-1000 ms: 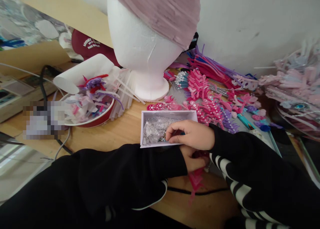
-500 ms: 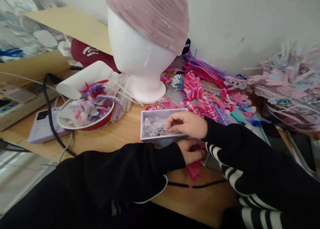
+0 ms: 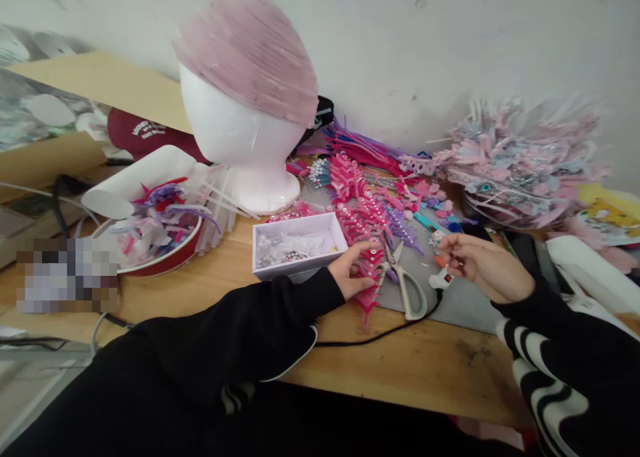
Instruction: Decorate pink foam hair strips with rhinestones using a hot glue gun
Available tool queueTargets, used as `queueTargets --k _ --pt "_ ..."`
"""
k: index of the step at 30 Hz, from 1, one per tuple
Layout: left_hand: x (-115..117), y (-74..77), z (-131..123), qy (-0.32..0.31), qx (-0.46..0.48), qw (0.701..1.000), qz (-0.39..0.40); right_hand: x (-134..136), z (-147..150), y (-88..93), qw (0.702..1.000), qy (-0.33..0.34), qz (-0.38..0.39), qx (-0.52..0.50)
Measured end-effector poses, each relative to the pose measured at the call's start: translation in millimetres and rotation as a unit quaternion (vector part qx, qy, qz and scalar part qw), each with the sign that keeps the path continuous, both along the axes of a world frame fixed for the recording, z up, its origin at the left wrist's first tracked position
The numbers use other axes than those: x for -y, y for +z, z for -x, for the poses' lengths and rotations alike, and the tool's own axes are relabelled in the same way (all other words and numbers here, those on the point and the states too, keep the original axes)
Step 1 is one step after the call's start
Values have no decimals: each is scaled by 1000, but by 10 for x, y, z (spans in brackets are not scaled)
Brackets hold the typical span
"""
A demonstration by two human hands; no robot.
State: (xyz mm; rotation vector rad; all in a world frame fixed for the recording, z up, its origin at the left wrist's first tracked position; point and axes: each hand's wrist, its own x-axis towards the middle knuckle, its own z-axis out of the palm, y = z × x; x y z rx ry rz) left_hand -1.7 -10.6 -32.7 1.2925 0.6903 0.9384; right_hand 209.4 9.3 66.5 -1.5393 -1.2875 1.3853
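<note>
My left hand (image 3: 353, 273) rests on a pink felt feather-like piece (image 3: 369, 290) at the table's front, fingers pressed on it. Just left of it stands a small white box (image 3: 298, 242) of beads and sequins. My right hand (image 3: 481, 267) is raised off to the right with its fingertips pinched together; what they hold is too small to make out. A white glue gun (image 3: 441, 278) lies under that hand, and scissors (image 3: 406, 282) with pale handles lie between my hands on a grey mat (image 3: 465, 302).
A white foam head (image 3: 240, 137) wearing a pink cap stands behind the box. A red-rimmed bowl (image 3: 165, 257) of scraps sits at left. Piles of pink and purple felt pieces (image 3: 370, 190) and a pink feathery headpiece (image 3: 520, 170) fill the back right. A black cord (image 3: 380, 334) crosses the wooden table.
My right hand has left the bead box and swung right above the glue gun, fingers pinched. The view has shifted right, uncovering the scissors and mat.
</note>
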Motion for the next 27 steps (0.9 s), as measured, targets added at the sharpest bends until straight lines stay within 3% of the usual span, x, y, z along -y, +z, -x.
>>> queueTargets --k 4,7,10,13,15,17,19,21,24,27 --pt "-62 -16 -146 25 41 999 -7 214 -395 -127 996 -15 48 72" --pt "-98 -25 -259 37 76 996 7 286 -571 -246 969 0 87 229" --pt "-118 -15 -316 49 93 994 23 266 -615 -374 917 16 79 391" --pt "-121 11 -307 51 98 993 39 187 -571 -485 877 36 48 477" --pt "-121 17 -280 34 95 994 52 133 -534 -542 856 30 17 516" --pt "-123 10 -250 32 96 993 57 101 -506 -589 854 12 -9 520" --pt "-122 6 -226 38 92 994 54 98 -480 -632 876 -22 -25 480" --pt "-109 27 -211 34 80 995 48 120 -441 -665 921 -77 -48 379" --pt "-68 99 -208 17 58 997 53 180 -347 -671 983 -154 -75 70" --pt "-35 149 -214 18 38 997 61 245 -248 -624 962 -126 -40 -239"
